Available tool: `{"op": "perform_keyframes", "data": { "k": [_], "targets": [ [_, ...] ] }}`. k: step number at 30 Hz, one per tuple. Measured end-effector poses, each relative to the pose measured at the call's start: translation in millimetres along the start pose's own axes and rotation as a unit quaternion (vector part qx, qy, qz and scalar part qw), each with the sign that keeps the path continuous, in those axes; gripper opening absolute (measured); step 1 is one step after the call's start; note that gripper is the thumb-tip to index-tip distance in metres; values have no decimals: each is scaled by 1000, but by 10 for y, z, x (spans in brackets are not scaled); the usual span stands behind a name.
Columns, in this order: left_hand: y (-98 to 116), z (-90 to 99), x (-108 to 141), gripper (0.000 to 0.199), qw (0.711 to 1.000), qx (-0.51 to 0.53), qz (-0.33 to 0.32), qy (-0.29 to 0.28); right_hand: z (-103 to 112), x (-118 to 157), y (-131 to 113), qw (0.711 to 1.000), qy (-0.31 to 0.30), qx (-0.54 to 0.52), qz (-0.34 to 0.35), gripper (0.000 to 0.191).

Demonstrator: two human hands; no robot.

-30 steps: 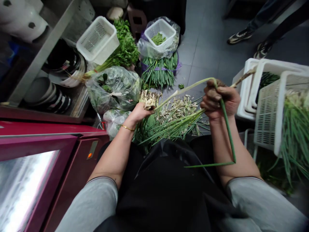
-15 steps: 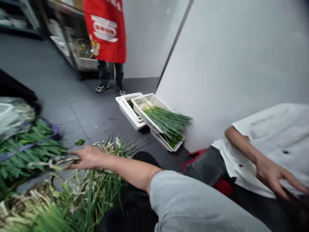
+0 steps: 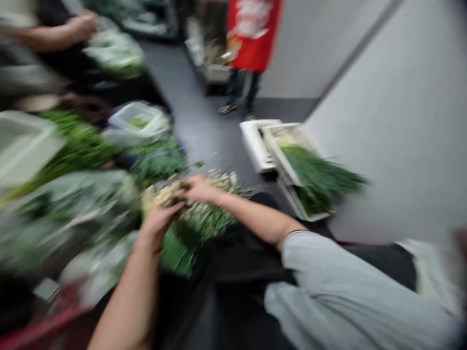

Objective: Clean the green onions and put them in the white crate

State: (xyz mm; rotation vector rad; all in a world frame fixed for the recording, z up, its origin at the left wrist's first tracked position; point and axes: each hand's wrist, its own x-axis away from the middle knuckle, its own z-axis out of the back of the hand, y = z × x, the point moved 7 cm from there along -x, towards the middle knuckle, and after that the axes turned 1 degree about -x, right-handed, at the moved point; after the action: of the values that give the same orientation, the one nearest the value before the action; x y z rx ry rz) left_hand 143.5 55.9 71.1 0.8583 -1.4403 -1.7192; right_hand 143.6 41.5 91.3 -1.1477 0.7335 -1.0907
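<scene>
gripping scallions (image 3: 167,194) near their pale ends, the left hand (image 3: 156,221) leaves the greens loose; the right hand's (image 3: 200,188) grip is too blurred to tell.

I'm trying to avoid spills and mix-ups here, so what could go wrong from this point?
The long green stalks hang over the edge of the white basket, so some might slide off. The small basket seems to rest on plastic and greens, and could tip if bumped. The left hand and right hand are beside loose pale scraps, which might mix with the pale-ended bunch.
</scene>
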Motion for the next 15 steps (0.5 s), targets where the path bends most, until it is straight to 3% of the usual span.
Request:
{"op": "perform_keyframes", "data": {
  "k": [2, 3, 5, 8, 11, 15],
  "targets": [
    [-408, 625, 601, 38, 993, 20, 66, 99, 113, -103, 127, 998, 33, -57, 12, 25],
    [-548, 828, 818, 38, 986, 48, 89, 133, 157, -197, 227, 997, 31, -76, -1, 35],
    [-702, 1048, 1032, 41, 973, 114, 112, 164, 235, -364, 391, 991, 19, -125, -34, 52],
    [-658, 1148, 1021, 43, 970, 153, 85, 169, 313, -450, 544, 987, -12, -141, -79, 65],
    [-578, 1183, 988, 40, 968, 183, 44, 168, 405, -475, 751, 993, 3, -61, -97, 66],
    [-739, 1153, 1004, 36, 960, 225, 101, 136, 370, -528, 1042, 991, -31, -35, -124, 61]
  ]
}}
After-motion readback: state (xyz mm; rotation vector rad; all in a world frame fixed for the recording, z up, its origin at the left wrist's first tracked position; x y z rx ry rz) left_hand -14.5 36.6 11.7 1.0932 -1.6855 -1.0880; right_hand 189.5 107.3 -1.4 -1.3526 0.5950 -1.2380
